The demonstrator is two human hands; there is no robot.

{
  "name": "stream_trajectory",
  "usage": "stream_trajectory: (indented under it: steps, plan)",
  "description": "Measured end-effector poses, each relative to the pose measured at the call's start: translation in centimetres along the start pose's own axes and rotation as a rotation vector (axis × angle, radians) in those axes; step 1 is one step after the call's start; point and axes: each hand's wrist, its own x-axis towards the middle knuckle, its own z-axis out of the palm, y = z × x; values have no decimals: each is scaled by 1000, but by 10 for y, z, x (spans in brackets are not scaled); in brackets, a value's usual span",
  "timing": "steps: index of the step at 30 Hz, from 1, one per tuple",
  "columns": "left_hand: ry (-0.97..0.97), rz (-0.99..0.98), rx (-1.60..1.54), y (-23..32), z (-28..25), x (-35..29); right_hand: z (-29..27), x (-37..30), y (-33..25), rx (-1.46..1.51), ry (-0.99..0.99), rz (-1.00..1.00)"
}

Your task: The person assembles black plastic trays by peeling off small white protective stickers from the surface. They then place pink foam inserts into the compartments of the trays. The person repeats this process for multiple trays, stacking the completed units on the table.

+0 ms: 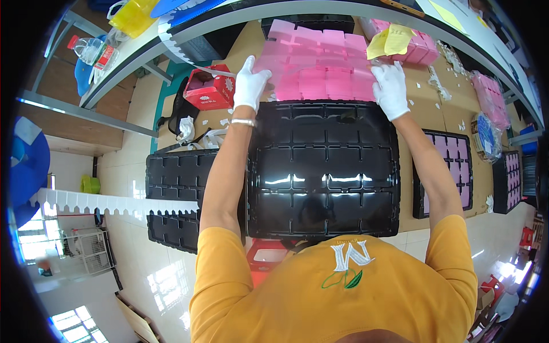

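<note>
A pink sheet of foam-like material, scored into rows of rectangular pieces, spans the space between my hands at the far edge of a large black tray. My white-gloved left hand grips its left edge, the thumb reaching over the pink. On the other side my right hand, gloved too, holds the right edge with bent fingers. Directly below them lies the black moulded plastic tray, divided into shallow compartments by raised ribs. Parts of the sheet look blurred, so its layers are hard to separate.
A red box stands left of my left hand. Another black tray lies at left, and a tray with pink pieces at right. Yellow paper notes rest on pink stacks. A metal-framed shelf crosses the far side.
</note>
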Motion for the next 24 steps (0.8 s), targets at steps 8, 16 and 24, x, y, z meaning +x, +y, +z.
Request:
stream_trajectory:
  steps: [8,16,24]
  plan:
    - [-3,142,288,-10,-40,-126,-116,-71,-50,92,108,-141]
    - [-12,-10,346,13,-62,-258,-175,-133,-102,264,-128,-87]
    - [-24,48,339,-16,-75,-307,-194,-168,-116,283,-220,-69]
